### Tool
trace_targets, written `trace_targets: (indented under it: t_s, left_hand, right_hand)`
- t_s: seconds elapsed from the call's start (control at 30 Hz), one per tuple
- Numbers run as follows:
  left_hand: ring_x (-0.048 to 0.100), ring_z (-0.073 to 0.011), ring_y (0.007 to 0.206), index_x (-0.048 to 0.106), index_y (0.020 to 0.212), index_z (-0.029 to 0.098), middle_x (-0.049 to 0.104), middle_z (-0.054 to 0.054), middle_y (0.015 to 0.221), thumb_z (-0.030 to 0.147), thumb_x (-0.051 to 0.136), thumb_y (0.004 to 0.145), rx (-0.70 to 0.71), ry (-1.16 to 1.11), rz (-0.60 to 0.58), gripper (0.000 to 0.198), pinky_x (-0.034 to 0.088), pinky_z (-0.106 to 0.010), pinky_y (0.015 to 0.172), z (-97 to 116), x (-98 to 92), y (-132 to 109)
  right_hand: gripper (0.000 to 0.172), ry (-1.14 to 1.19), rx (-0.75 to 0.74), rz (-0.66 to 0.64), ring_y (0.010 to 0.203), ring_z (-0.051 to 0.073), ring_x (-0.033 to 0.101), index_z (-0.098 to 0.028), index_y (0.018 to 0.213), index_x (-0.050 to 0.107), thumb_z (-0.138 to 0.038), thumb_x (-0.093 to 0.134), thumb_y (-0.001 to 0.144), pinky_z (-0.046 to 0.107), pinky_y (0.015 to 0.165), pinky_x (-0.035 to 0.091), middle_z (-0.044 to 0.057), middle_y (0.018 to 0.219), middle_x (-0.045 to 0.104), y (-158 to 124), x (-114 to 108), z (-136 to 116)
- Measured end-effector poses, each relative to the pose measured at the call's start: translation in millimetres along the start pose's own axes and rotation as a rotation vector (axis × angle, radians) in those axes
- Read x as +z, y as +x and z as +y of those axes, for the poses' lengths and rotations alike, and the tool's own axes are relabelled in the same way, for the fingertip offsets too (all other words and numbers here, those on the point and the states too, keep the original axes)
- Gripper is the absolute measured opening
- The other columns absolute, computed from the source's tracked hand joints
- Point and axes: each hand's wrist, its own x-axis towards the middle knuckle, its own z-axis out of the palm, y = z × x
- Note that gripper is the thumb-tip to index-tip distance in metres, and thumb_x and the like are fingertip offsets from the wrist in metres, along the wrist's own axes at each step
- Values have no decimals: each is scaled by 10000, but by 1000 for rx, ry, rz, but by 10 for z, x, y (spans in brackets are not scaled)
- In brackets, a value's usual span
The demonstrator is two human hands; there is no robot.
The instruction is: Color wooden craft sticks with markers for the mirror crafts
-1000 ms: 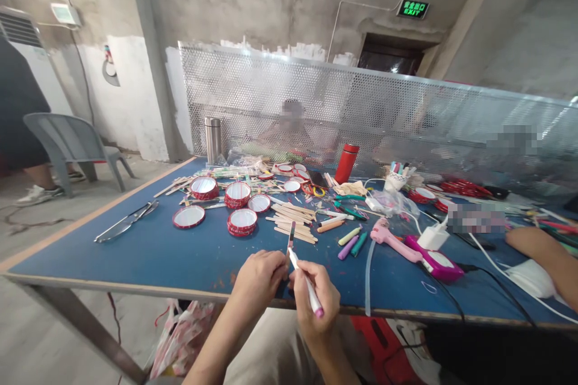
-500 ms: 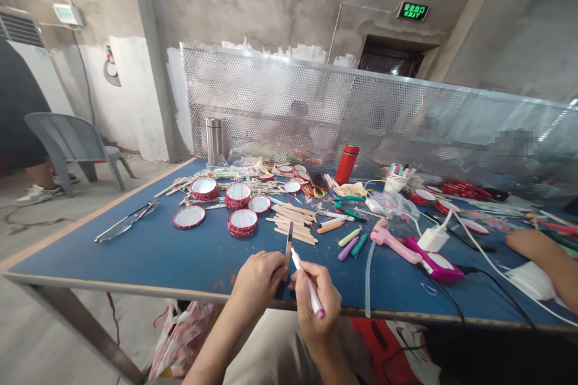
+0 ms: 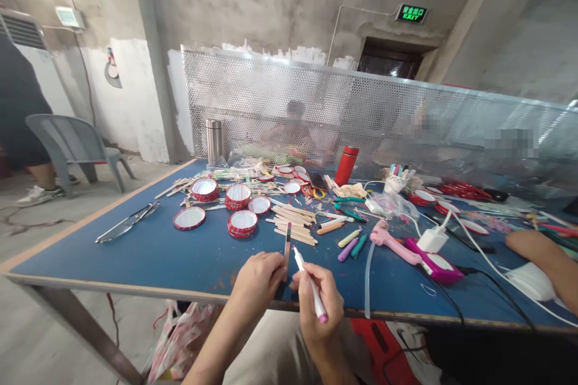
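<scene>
My left hand (image 3: 262,275) is closed on the lower part of a wooden craft stick (image 3: 288,248), which points up with dark and coloured bands near its top end. In my right hand (image 3: 321,298) is a white marker pen (image 3: 308,280) with a pink end, its tip up and to the left. A small gap separates the marker tip from the stick. Just beyond lies a pile of plain craft sticks (image 3: 294,221). Several red-rimmed round lids (image 3: 242,222) are stacked or lying to the left of that pile.
Coloured markers (image 3: 347,249), a pink glue gun (image 3: 392,243) and a magenta device (image 3: 436,261) with cables lie to the right. A red bottle (image 3: 347,166) and a steel flask (image 3: 214,141) stand at the back. Another person's arm (image 3: 542,261) rests at far right.
My right hand has shifted slightly right, drawing the marker tip a little away from the stick. The left hand still grips the stick.
</scene>
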Motion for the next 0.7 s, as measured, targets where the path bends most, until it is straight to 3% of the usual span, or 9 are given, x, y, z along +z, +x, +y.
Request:
trace_targets:
  t_s: [0.33,0.7]
  left_hand:
    - [583,-179,748,523,694,202,647,-18,738,228,448,929,-9,20,-22,248,375,-264,669,2,2,6]
    - [586,-181,749,541,704,209,654,-21,746,232,426,927,-9,17,-9,252,384,-262,668,15,-17,-12]
  right_hand:
    - [126,-47,-86,-42,665,169,707,-185,974,595,-177,500,891,243,583,560,45,762,703,49,-7,-40]
    - [118,-30,-42,-55,663,170,701,-179,957,592,-186,489,900,244,583,557,49,742,696,48,-13,-47]
